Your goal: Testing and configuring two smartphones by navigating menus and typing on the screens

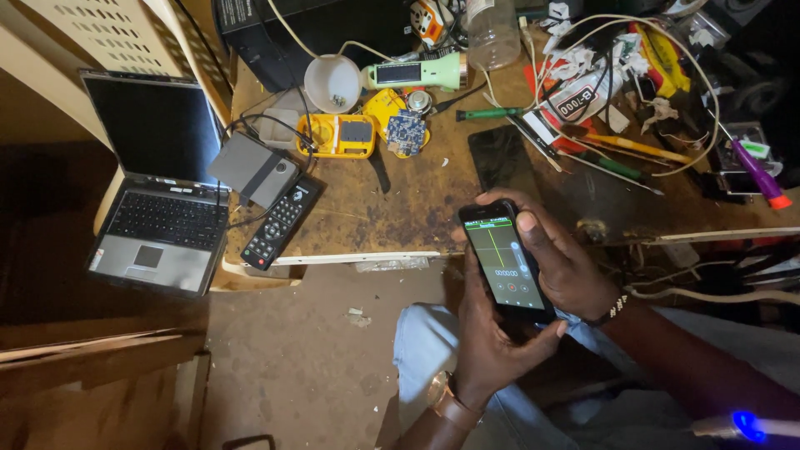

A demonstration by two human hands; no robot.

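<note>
Phone over cluttered wooden workbench

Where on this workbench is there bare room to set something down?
The widest bare patch of the bench lies along its front edge, between the remote control and the dark phone lying flat, just ahead of the phone in hand. The back and right end are crowded with wires, screwdrivers and parts.

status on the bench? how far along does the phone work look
Looks done: the smartphone is lit, showing a green-lined screen. In hand: left hand cradles it, right hand has its thumb at the screen's edge. Left: the yellow gadget lies opened, blue circuit board exposed.
</note>
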